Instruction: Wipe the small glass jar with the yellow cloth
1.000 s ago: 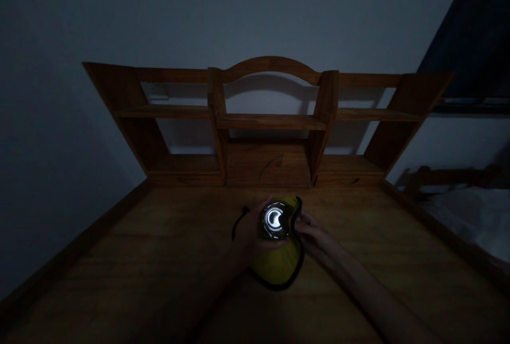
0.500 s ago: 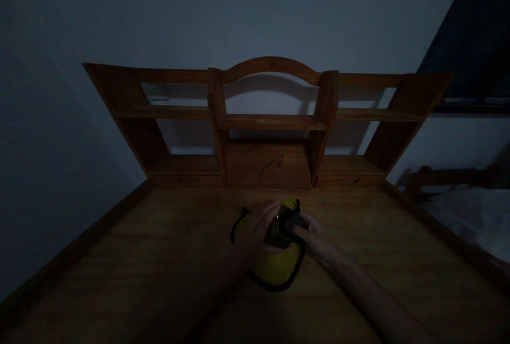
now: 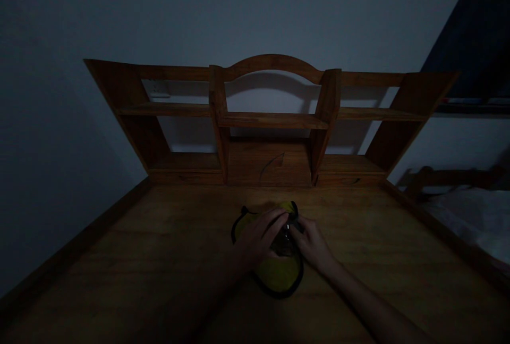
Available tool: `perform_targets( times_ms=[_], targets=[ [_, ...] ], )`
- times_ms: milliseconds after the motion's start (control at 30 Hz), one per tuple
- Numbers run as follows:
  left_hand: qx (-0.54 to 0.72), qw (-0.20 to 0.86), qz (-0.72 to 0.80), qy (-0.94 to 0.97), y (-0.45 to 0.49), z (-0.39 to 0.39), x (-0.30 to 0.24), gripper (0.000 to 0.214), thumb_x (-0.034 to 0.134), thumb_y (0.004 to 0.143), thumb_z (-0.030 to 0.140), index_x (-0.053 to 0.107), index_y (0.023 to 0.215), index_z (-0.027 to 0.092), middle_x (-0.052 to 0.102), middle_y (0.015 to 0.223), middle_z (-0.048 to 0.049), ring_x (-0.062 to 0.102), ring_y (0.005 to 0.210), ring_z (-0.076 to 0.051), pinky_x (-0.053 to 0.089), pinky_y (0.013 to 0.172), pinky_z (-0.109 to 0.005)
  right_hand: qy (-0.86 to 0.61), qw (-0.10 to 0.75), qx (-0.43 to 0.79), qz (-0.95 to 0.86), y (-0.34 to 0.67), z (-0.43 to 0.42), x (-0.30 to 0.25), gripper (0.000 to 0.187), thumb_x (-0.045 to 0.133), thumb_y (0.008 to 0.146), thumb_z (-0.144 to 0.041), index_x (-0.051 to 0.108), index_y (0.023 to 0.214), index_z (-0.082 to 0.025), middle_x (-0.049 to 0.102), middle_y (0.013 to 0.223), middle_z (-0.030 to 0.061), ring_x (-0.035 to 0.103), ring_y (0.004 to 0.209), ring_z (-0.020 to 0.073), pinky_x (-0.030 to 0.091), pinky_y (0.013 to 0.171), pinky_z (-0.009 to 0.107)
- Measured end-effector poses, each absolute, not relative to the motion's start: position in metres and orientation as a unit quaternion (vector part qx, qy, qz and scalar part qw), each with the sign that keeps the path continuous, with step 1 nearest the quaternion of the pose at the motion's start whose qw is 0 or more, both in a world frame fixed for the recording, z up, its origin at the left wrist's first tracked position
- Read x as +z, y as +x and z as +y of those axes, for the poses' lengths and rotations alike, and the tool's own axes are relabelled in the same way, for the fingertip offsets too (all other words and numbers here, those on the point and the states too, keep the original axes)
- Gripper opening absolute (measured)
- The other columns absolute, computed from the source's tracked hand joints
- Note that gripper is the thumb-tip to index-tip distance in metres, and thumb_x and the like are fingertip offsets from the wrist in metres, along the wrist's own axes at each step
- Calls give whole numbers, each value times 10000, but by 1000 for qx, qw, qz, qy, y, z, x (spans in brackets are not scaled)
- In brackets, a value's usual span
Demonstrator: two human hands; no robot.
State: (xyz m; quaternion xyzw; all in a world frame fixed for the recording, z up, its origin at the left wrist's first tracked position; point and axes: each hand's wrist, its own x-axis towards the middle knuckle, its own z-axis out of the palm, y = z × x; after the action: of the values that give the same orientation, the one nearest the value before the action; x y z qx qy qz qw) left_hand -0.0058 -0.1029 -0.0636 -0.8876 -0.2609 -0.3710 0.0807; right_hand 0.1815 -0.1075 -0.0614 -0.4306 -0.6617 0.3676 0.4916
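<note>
A yellow piece with black edging [image 3: 279, 276], perhaps a cloth or a flat pouch, lies on the wooden desk. Above it I hold a dark, glossy object [image 3: 284, 242] whose kind is too dark to make out. My left hand [image 3: 261, 235] wraps round its left side and top, fingers bent over it. On the right, my right hand [image 3: 314, 240] is closed, thumb and fingers pinching at the object's edge, where a small dark grey piece shows. The fingers hide much of the object and the middle of the yellow piece.
The wooden desk top [image 3: 159, 259] spreads around the hands. At its back stands a wooden shelf unit [image 3: 274, 120] with cubbies and low drawers. Raised rims [image 3: 71, 240] run along the sides. White bedding [image 3: 474, 216] is at the right. The room is dim.
My left fingers have shifted right and over the top of the dark object, covering more of it. My right hand stays at its edge. The yellow piece's lower edge sits slightly lower.
</note>
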Motion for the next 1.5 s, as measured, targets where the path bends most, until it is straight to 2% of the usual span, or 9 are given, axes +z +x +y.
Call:
perform_targets(
  times_ms=[233,433,567,767,900,1133,1300,1400,1500],
  targets=[
    [-375,45,-289,-880,-6,-104,-68,926,679,700,583,278,1413,149,501,1334,-172,492,1245,-288,455,1030,-381,-445,443,270,-730,193,-108,-59,195,562,860,-283,689,721,-233,656,620,14,554,512,174,352,520,273],
    [-428,-8,-314,-848,-4,-101,-69,960,746,630,564,308,1380,156,511,1305,-168,515,1214,-300,482,1001,-419,-471,471,280,-692,188,-108,-60,260,504,887,-336,687,760,-201,666,651,20,584,576,186,389,535,264],
    [-465,-18,-325,-823,-3,-99,-70,932,777,615,508,329,1354,157,499,1287,-162,502,1213,-294,464,1021,-440,-467,508,369,-622,184,-104,-59,275,550,861,-399,693,828,-166,703,782,26,617,717,200,451,625,268],
    [-494,-9,-348,-796,-2,-97,-68,885,792,594,465,372,1315,170,477,1279,-151,492,1204,-295,476,1007,-441,-415,525,560,-489,182,-97,-63,235,688,778,-378,722,842,-155,726,830,30,633,744,174,456,678,257],
    [-518,4,-358,-776,-3,-93,-71,875,803,571,446,387,1291,172,500,1234,-139,529,1150,-291,503,961,-438,-345,504,675,-413,182,-96,-63,205,735,743,-269,724,908,-148,733,925,50,649,856,176,460,803,265],
    [-544,2,-368,-754,-6,-94,-72,895,806,553,484,385,1282,182,495,1196,-126,548,1096,-306,536,899,-457,-277,450,764,-370,183,-104,-50,243,707,759,-227,704,994,-163,719,1017,61,658,907,189,483,829,284],
    [-499,23,-332,-800,-6,-99,-67,865,789,652,358,310,1355,203,466,1294,-146,510,1189,-292,523,948,-451,-272,448,763,-379,182,-107,-45,282,719,745,-217,692,1023,-177,717,1011,50,659,919,187,469,876,299],
    [-452,41,-290,-843,-2,-99,-63,736,676,788,304,280,1398,195,420,1376,-135,453,1269,-284,476,1022,-435,-296,495,718,-390,180,-104,-52,290,738,720,-214,693,1006,-190,720,972,34,655,903,180,470,866,294],
    [-421,84,-236,-872,2,-98,-61,608,567,856,212,303,1403,186,406,1411,-110,381,1331,-293,418,1077,-463,-325,565,629,-423,180,-100,-64,250,762,684,-220,705,927,-216,724,902,6,650,829,169,484,799,280]
  ],
)
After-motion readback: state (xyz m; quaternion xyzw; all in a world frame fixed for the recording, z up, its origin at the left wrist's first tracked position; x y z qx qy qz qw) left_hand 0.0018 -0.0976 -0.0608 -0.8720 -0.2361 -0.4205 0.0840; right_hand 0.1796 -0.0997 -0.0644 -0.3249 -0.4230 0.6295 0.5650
